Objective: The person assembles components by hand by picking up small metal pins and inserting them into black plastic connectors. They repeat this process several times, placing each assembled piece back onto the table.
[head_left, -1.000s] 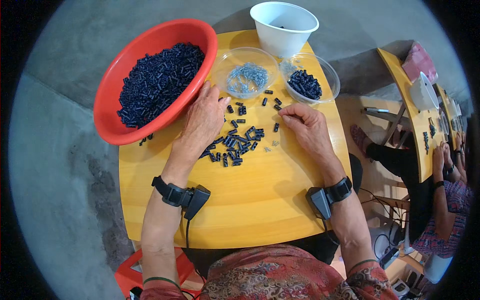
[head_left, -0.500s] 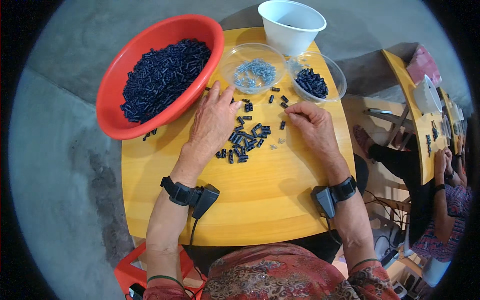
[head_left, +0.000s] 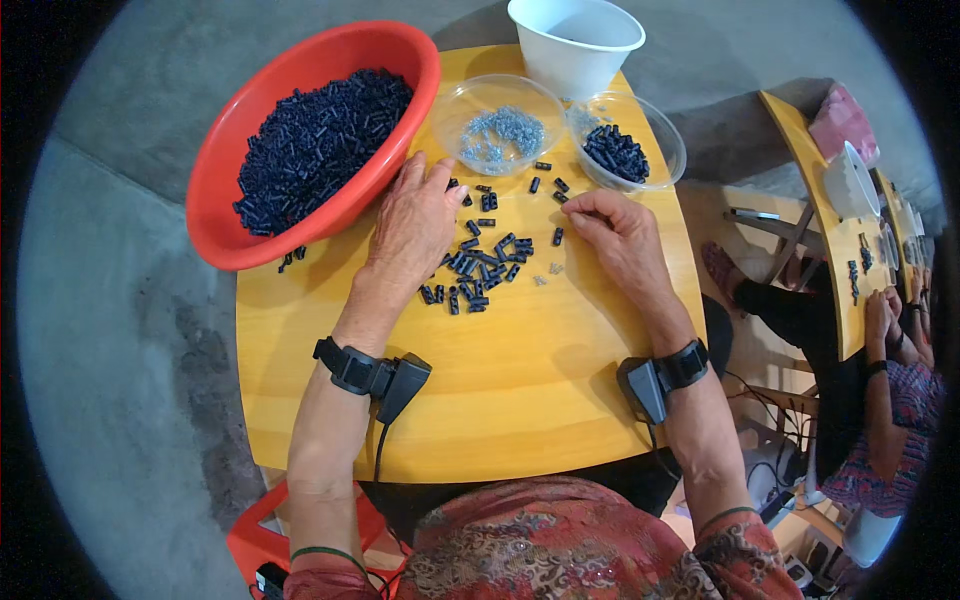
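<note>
My left hand lies over the table beside the red basin, its fingers stretched out and a small black piece near its thumb. My right hand has thumb and index finger pinched together, right beside a small black two-holed block. Whatever is between those fingertips is too small or hidden to name. Between the hands lies a loose pile of similar small black blocks. Just right of the pile are a few tiny silvery pieces.
A red basin full of black pieces stands at the left. Beyond the hands are a clear bowl of small silvery parts, another clear bowl holding black blocks, and a white tub. Another person sits at a table on the right.
The whole view has shifted slightly. My left hand has moved a little to the left; my right hand keeps its pinch at nearly the same place by the black block.
</note>
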